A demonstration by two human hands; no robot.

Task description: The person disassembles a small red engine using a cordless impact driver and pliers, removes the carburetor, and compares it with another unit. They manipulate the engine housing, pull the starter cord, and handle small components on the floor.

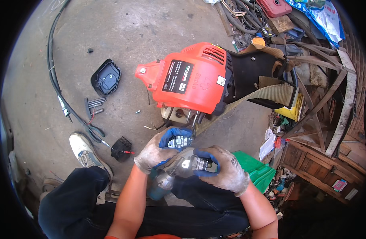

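Note:
My left hand point(161, 147), in a grey-white glove with blue coating, is closed round a small silver metal engine part point(181, 142) with a holed mounting ear. My right hand point(223, 169), gloved the same way, grips a similar silver and black metal engine part point(199, 163) with a pale ear at its left end. The two parts are held apart, close to each other, above my lap. Just beyond my hands lies a red-cased backpack engine point(203, 79), with metal studs and a black cable at its near side. Its black back frame point(250, 73) and tan strap point(266, 93) extend to the right.
At left, a black cover point(106, 78), hex keys point(94, 106), a black-sheathed cable point(51, 47) and a small black box point(122, 149) lie on the concrete. A blurred silver and teal object point(165, 181) is below my hands. A green plastic piece point(252, 169) and wooden frame point(320, 99) stand right.

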